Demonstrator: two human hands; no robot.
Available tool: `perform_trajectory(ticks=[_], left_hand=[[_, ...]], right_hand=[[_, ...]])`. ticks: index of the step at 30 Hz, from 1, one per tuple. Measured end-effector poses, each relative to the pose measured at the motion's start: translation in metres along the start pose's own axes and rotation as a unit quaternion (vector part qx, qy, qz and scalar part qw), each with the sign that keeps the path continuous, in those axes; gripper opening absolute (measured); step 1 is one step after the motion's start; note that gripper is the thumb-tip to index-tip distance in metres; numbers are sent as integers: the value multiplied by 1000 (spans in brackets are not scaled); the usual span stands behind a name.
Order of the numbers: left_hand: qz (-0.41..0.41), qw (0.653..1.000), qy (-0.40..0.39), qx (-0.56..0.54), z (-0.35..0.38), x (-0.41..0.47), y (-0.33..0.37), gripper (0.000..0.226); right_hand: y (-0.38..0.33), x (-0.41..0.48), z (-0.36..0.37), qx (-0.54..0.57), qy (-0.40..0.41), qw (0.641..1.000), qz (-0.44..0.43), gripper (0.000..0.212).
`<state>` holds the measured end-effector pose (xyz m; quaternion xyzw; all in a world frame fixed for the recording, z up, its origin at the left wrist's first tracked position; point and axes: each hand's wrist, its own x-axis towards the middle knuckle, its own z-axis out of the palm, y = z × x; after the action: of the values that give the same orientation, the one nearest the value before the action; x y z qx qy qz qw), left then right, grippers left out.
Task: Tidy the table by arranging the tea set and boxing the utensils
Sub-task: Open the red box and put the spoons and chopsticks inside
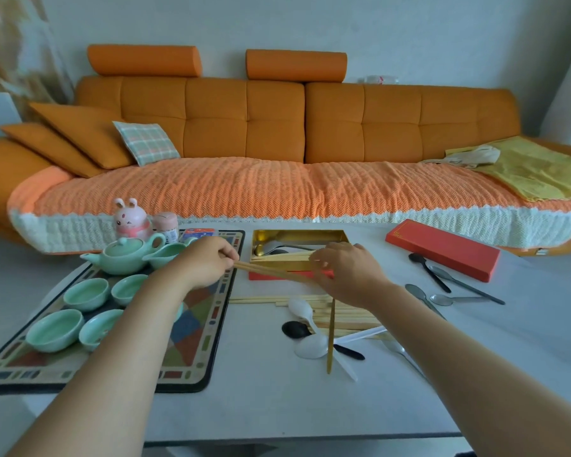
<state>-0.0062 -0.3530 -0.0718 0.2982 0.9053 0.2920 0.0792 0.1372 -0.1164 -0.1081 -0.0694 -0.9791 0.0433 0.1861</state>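
Left hand (208,262): above the right edge of the mat (195,357), fingers curled, thumb and fingertips pinching the left end of the chopstick pair (271,272).

Right hand (346,275): at the near right corner of the box (297,231), fingers bent downward and close together over the right end of the same pair. Exact contact under the palm not discernible.

Chopstick pair: nearly level between both hands, crossing in front of the red near wall of the box.

Box: open, gold-lined, near the middle of the far edge of the table (277,407). Inside: boxed spoons (274,247) and several chopsticks laid lengthwise.

Lid (442,249): red, flat, toward the far right corner, well apart from the box.

Loose chopsticks (343,313): heaped at the table centre, below the right wrist, mixed with white spoons (305,311), a black spoon (294,329) and a gold utensil (331,334) lying crosswise.

Further spoons (442,300): scattered right of the right forearm, just nearer than the lid.

Tea set: on the mat along the left edge. Teapot (122,257) at the far end, green cups (86,293) grouped nearer, partly hidden behind the left forearm.
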Motion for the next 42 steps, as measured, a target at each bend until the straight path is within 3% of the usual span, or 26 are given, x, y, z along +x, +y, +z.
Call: perform_trajectory(ticks=[4,7,11,16,20,23,27,32,35,38,40,42], left_hand=[[-6,996,52,-76,-4,5,-4,19],[-4,992,100,-81,1,10,-3,20],[49,988,138,-44,17,13,6,15],[139,976,88,146,44,17,15,31],[177,967,33,183,63,19,25,41],[150,966,-10,209,69,23,23,43],[143,962,-4,233,72,25,25,44],[170,955,4,243,74,22,28,48],[182,957,45,220,71,18,28,47],[224,947,113,200,65,13,31,29],[229,953,97,175,60,7,33,16],[207,964,31,162,59,0,31,16]], right_hand=[[-9,6,0,62,4,998,-18,25],[-9,14,0,108,2,994,3,26],[7,24,2,91,38,993,61,26],[30,26,6,61,30,990,124,28],[34,24,12,42,-10,992,122,29],[31,25,11,49,-8,992,120,30],[21,22,4,92,-35,988,117,36],[11,12,1,35,-98,993,62,36],[13,12,2,38,-39,998,37,36],[5,12,0,55,33,998,-20,33],[-5,9,-5,65,17,997,-42,28],[-15,7,-8,69,-46,996,-35,28]])
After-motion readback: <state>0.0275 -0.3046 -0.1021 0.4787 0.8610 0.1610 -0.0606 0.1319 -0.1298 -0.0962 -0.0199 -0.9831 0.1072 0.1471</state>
